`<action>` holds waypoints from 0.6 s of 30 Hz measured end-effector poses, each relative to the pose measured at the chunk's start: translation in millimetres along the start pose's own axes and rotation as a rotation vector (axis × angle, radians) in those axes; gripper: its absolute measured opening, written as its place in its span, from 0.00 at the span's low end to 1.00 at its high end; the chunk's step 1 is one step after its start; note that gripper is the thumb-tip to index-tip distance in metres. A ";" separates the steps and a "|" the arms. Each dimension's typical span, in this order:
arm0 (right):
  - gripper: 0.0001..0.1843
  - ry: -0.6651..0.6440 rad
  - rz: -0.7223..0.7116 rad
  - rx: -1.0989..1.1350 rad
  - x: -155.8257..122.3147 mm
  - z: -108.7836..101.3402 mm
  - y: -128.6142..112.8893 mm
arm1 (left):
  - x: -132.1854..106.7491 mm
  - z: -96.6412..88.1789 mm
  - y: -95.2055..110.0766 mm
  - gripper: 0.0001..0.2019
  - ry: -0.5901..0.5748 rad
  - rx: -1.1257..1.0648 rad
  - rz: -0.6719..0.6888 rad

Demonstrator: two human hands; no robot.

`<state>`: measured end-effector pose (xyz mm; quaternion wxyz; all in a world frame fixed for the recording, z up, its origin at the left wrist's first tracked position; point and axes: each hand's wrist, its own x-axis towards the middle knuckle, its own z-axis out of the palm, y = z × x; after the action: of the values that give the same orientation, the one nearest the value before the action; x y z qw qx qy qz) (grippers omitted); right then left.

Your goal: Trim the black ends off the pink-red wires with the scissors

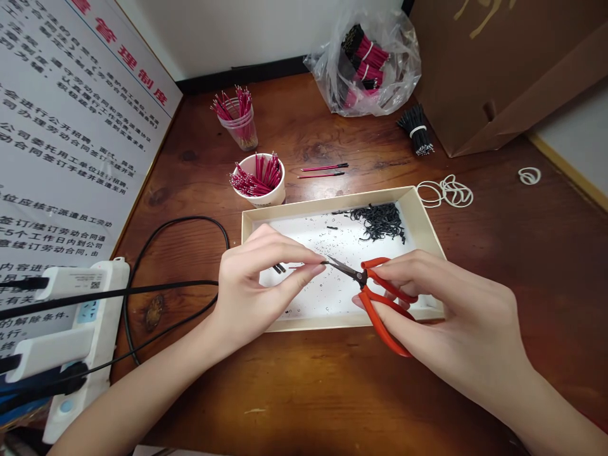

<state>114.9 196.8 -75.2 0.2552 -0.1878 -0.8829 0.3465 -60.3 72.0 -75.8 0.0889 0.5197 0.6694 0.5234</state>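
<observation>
Over at the desk (308,380), the person's left hand (259,278) is pinching a thin red wire (295,268) between thumb and fingers, its dark end sticking out past the fingertips. That grip is closing firmly on the wire, above a shallow cream cardboard box (313,211). The right hand (456,310) is gripping a pair of red-handled snips (361,277), whose blades are pointing at the wire's dark end; I can't tell whether they are touching it.

The box is holding a heap of black clippings (380,221) in its far right corner, with tiny bits scattering across the white bottom. Just behind it, a paper cup (273,197) is brimming with red wires, and farther back a clear plastic cup (246,136) is holding more, standing on end. Two loose wires (325,168) are lying beside the paper cup. At the back, a transparent plastic bag (399,57) is bulging with banded red-and-black bundles (365,54). Near it, a black wire bundle (417,130) is lying in its white band, beside a brown paper bag (513,76).
</observation>
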 end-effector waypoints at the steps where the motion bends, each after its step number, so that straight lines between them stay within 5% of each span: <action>1: 0.11 0.001 -0.004 -0.002 -0.3 0.2 0.0 | -0.1 0.1 -0.1 0.07 0.000 0.002 -0.001; 8: 0.11 0.005 0.018 0.006 -1.5 2.9 2.8 | -0.5 0.4 0.8 0.06 -0.001 -0.019 -0.042; 18: 0.09 0.077 0.117 0.007 -2.3 4.5 3.3 | 4.2 0.1 -0.1 0.06 0.041 -0.298 -0.421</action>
<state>114.6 195.6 -81.0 0.2690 -0.2515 -0.8587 0.3564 -62.2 75.4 -74.1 0.2579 0.3390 0.6800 0.5968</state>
